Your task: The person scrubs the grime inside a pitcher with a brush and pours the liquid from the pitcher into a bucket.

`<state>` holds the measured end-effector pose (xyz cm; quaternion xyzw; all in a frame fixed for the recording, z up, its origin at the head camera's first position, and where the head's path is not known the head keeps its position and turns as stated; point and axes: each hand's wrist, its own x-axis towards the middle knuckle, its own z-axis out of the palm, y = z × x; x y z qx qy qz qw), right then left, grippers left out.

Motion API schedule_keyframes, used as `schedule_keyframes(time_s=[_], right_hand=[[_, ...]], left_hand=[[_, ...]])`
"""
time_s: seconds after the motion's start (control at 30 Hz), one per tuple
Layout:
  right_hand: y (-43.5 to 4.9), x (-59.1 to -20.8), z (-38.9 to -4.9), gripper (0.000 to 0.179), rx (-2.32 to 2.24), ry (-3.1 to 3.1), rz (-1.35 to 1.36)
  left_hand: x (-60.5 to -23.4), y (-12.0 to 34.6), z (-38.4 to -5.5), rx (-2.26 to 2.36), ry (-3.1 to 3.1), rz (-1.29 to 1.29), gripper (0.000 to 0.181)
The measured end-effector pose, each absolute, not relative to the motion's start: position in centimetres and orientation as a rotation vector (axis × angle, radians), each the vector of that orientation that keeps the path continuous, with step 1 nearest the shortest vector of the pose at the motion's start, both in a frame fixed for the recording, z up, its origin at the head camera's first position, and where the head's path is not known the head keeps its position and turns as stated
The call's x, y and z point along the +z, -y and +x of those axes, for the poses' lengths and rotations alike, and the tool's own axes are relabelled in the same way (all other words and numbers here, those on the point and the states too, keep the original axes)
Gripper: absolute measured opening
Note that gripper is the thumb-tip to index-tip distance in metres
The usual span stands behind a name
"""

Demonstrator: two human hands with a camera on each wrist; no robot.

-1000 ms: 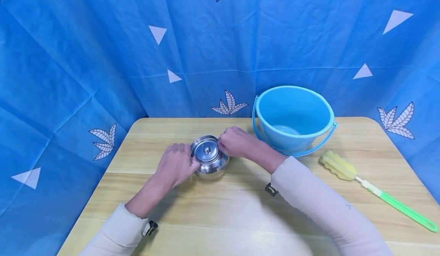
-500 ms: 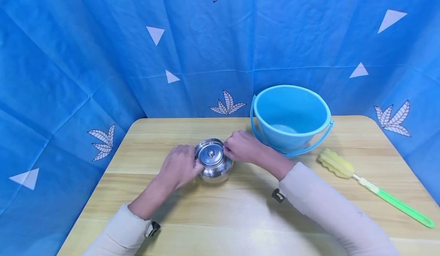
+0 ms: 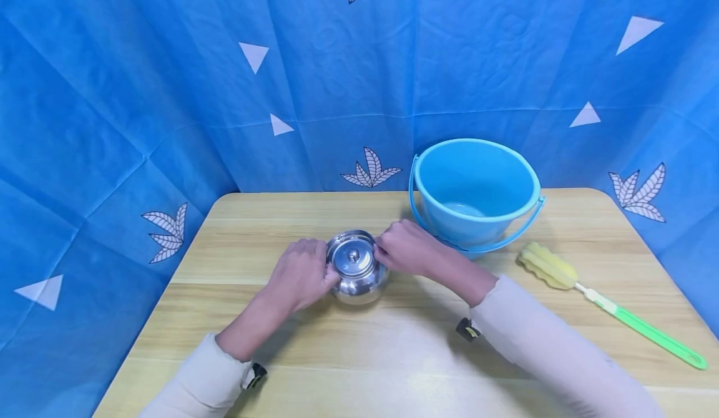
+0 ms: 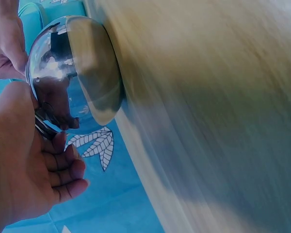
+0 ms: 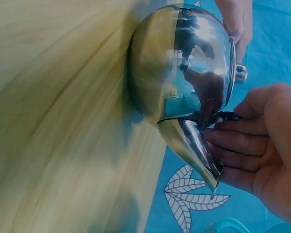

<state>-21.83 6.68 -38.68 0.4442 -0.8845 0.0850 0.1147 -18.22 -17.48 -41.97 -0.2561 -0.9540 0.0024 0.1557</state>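
Left hand (image 3: 301, 273) and right hand (image 3: 409, 247), curled, grip a teapot (image 3: 361, 284); only the right-wrist view shows its spout (image 5: 193, 150).

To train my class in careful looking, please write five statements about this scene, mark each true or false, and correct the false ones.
1. The left hand and right hand both touch the teapot. True.
2. The teapot is uncovered. False: its lid is on.
3. The brush lies on the table, outside the bucket. True.
4. The brush is red all over. False: it has a yellow head and green handle.
5. The spout is beside the right hand. True.
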Motion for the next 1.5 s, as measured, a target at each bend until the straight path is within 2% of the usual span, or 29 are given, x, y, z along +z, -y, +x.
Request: schedule_keyframes(time_s=[0.97,1.5], right_hand=[[-10.4,-38.9,-18.2,0.03,0.249,2.549,1.227],[-11.3,-38.8,-17.1,0.032,0.256,2.551,1.195]], left_hand=[[-42.4,14.5,-17.5,-0.049,2.71,-0.872,0.037],[-42.5,13.6,-17.5,-0.059,2.69,-0.908,0.028]])
